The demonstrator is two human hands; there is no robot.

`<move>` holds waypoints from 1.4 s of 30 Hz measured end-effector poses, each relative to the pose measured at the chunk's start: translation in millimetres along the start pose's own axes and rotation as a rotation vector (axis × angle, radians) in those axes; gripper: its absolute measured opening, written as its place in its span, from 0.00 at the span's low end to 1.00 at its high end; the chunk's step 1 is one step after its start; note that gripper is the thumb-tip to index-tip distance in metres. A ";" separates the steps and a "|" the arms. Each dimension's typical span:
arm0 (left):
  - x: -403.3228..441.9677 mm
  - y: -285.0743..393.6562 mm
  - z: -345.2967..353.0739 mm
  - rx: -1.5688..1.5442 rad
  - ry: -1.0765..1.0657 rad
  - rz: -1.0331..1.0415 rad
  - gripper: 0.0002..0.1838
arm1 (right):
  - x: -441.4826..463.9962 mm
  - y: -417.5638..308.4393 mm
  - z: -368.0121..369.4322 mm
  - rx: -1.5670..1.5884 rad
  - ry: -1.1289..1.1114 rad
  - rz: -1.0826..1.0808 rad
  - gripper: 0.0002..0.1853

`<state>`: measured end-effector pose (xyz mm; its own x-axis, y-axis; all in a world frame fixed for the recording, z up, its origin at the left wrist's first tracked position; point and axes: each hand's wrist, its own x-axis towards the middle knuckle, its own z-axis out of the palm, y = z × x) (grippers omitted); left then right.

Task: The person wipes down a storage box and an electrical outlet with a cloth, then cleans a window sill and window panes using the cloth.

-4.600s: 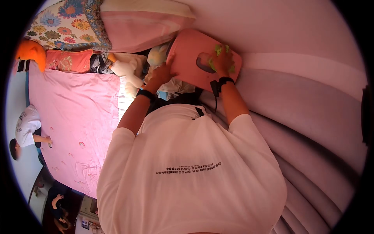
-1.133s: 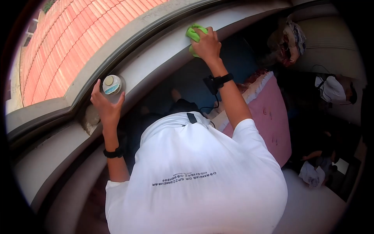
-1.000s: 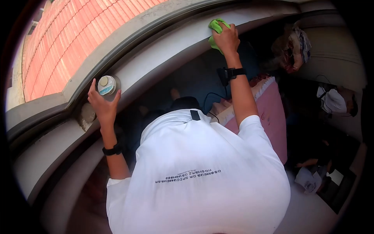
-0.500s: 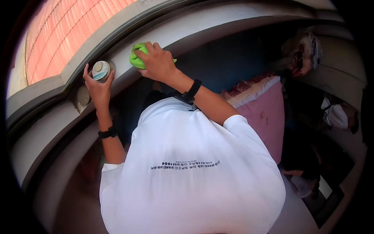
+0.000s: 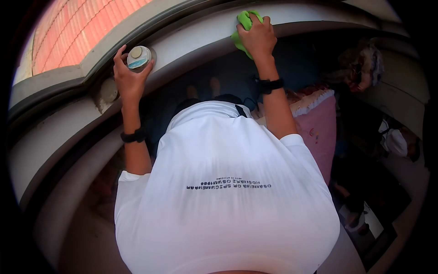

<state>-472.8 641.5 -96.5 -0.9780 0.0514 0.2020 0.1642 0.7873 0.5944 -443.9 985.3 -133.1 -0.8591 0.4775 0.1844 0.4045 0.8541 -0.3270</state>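
The green cloth [image 5: 246,19] lies bunched in the right grip [image 5: 259,39], which is clenched on it at the white sill [image 5: 196,43]; one end trails over the inner edge. A lidded jar [image 5: 138,55] stands on the sill between the thumb and curved fingers of the left grip [image 5: 131,78] — whether they press on it, I cannot tell. Counted: one cloth, one jar, two black wristbands [image 5: 270,86], two feet [image 5: 215,86]. The right palm is hidden, the red roof [image 5: 86,32] is cut off — and people [image 5: 394,142] in the dark are hard to make out.
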 end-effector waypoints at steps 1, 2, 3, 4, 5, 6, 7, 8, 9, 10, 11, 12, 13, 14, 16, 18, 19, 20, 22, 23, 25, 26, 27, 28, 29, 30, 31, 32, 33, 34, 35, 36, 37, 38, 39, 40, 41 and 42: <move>0.3 -1.4 -0.4 -0.043 -0.005 0.006 0.47 | -6.3 -18.0 2.4 0.010 -0.036 -0.054 0.29; 1.2 -1.9 -0.9 -0.084 -0.012 0.014 0.47 | -15.4 -36.1 7.3 0.016 -0.032 -0.127 0.27; 1.3 -1.4 -1.5 -0.082 -0.014 0.018 0.47 | -25.1 -53.8 11.6 0.023 -0.028 -0.196 0.26; -0.2 -1.0 -3.6 -0.090 0.009 0.018 0.48 | -34.4 -72.8 12.8 0.077 -0.079 -0.251 0.26; -2.6 1.5 -7.1 -0.096 0.030 0.018 0.49 | -45.3 -91.1 12.7 0.131 -0.130 -0.304 0.26; -5.2 3.2 -15.3 -0.097 0.029 0.020 0.49 | -59.3 -111.3 15.3 0.168 -0.133 -0.394 0.25; -7.9 3.2 -26.7 -0.150 0.038 -0.021 0.49 | -72.5 -133.6 18.9 0.202 -0.190 -0.473 0.26; -10.3 1.6 -37.6 -0.202 0.047 -0.062 0.49 | -84.9 -153.7 25.3 0.217 -0.179 -0.562 0.26; -11.4 0.9 -46.0 -0.199 0.049 -0.065 0.49 | -93.1 -170.0 35.3 0.257 -0.175 -0.639 0.26; -12.7 -0.6 -54.7 -0.178 0.080 -0.054 0.49 | -97.5 -186.7 42.0 0.261 -0.179 -0.639 0.26; -15.0 -2.5 -62.3 -0.155 0.102 -0.044 0.48 | -103.4 -201.0 47.6 0.277 -0.225 -0.700 0.26; -16.8 -5.3 -68.3 -0.152 0.092 -0.046 0.48 | -105.9 -207.4 46.7 0.290 -0.269 -0.760 0.26; -16.7 -8.9 -73.6 -0.128 0.109 -0.042 0.49 | -105.6 -206.9 44.4 0.290 -0.271 -0.758 0.26; -16.4 -10.5 -77.9 -0.106 0.126 -0.038 0.50 | -104.9 -204.7 41.7 0.291 -0.273 -0.756 0.25; -15.9 -10.4 -86.0 -0.126 0.109 -0.069 0.49 | -103.4 -192.0 34.9 0.293 -0.261 -0.702 0.24; -16.5 -14.7 -85.9 -0.175 0.134 -0.034 0.49 | -91.3 -156.5 30.8 0.277 -0.182 -0.608 0.23; -16.2 -13.6 -89.7 -0.189 0.125 -0.061 0.48 | -81.3 -136.8 27.7 0.263 -0.143 -0.563 0.24; -16.9 -12.7 -89.8 -0.185 0.128 -0.069 0.48 | -68.2 -114.8 21.6 0.216 -0.118 -0.486 0.25; -16.2 -13.8 -88.0 -0.150 0.121 -0.041 0.48 | -41.9 -69.6 10.7 0.089 -0.098 -0.294 0.26; -16.6 -15.9 -87.5 -0.145 0.114 -0.033 0.48 | -28.5 -42.8 14.5 0.044 -0.062 -0.219 0.27; -17.2 -16.8 -85.6 -0.176 0.118 -0.043 0.48 | -9.6 -13.0 11.2 -0.028 -0.046 -0.056 0.28; -17.3 -17.4 -84.8 -0.200 0.120 -0.046 0.48 | -8.9 -13.7 14.1 -0.034 -0.050 -0.061 0.28; -17.8 -18.7 -84.2 -0.202 0.121 -0.051 0.48 | -10.6 -19.6 16.2 -0.080 -0.008 -0.091 0.28; -17.6 -19.7 -84.2 -0.190 0.118 -0.037 0.48 | -13.0 -27.0 18.9 -0.124 0.031 -0.119 0.29; -17.8 -20.7 -84.6 -0.178 0.114 -0.023 0.49 | -16.1 -39.0 24.4 -0.134 0.001 -0.150 0.28; -18.0 -21.3 -84.9 -0.177 0.112 -0.025 0.49 | -23.0 -58.2 25.9 -0.100 -0.031 -0.189 0.28; -17.5 -21.8 -84.5 -0.163 0.114 -0.021 0.49 | -31.9 -78.6 29.4 -0.066 -0.061 -0.228 0.27; -17.5 -21.1 -84.3 -0.148 0.115 -0.019 0.49 | -41.5 -98.9 36.4 0.003 -0.054 -0.318 0.27; -17.9 -20.7 -83.7 -0.145 0.114 -0.020 0.49 | -52.6 -121.6 41.6 0.054 -0.075 -0.383 0.27; -18.4 -21.1 -83.3 -0.147 0.121 -0.024 0.49 | -63.5 -143.3 48.8 0.121 -0.101 -0.443 0.26; -18.8 -21.3 -83.1 -0.148 0.125 -0.029 0.49 | -74.0 -165.0 55.1 0.200 -0.120 -0.508 0.24; -19.0 -22.3 -82.7 -0.142 0.124 -0.029 0.49 | -84.6 -183.2 67.4 0.256 -0.186 -0.564 0.22; -19.2 -23.1 -82.3 -0.167 0.127 -0.020 0.49 | -94.9 -200.3 66.0 0.304 -0.238 -0.614 0.24; -19.3 -24.4 -82.0 -0.196 0.126 -0.011 0.49 | -102.6 -214.4 66.7 0.361 -0.331 -0.668 0.23; -19.0 -24.3 -81.8 -0.196 0.124 -0.011 0.49 | -106.7 -219.8 69.1 0.345 -0.352 -0.701 0.24; -19.2 -23.4 -82.0 -0.209 0.126 -0.009 0.49 | -108.8 -221.3 69.6 0.329 -0.371 -0.736 0.25; -19.2 -25.1 -81.8 -0.225 0.128 -0.006 0.49 | -108.1 -215.7 70.8 0.324 -0.368 -0.734 0.25; -19.1 -25.9 -81.3 -0.232 0.129 -0.004 0.49 | -102.9 -203.0 65.9 0.357 -0.343 -0.703 0.25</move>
<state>-447.9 570.1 -52.4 -0.9567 -0.0426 0.2881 0.1996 0.6244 0.7551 -458.2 749.3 -146.8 -0.9438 -0.2760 0.1817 -0.3304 0.7846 -0.5247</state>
